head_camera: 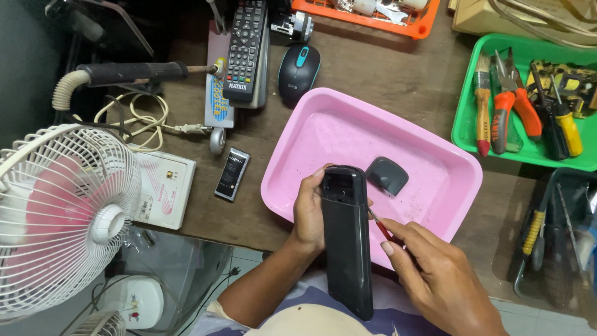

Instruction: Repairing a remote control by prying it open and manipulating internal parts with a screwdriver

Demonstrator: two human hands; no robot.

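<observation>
While I lean over the brown table (398, 81), the white fan (59, 214) fills the left edge and the pink tray (348, 130) sits in the middle, right beyond my hands. A green tray (463, 121) at the far right carries pliers and screwdrivers, and an orange basket (423, 25) lies along the top edge.

Over the near rim of the pink tray I hold a long black remote casing (346, 242) upright on its length, its open back facing me. My left hand (309, 214) is wrapped around its left side, fingers curled over the upper edge. My right hand (435, 277) sits just beside the casing on the right, pinched shut on a small red-handled screwdriver (380, 227) whose tip touches the casing's right edge.

Inside the pink tray, just past the casing's top, lies a small dark cover piece (387, 175). Further up the table rest a black remote control (245, 46), a black mouse (298, 71) and a small black battery (232, 173).
</observation>
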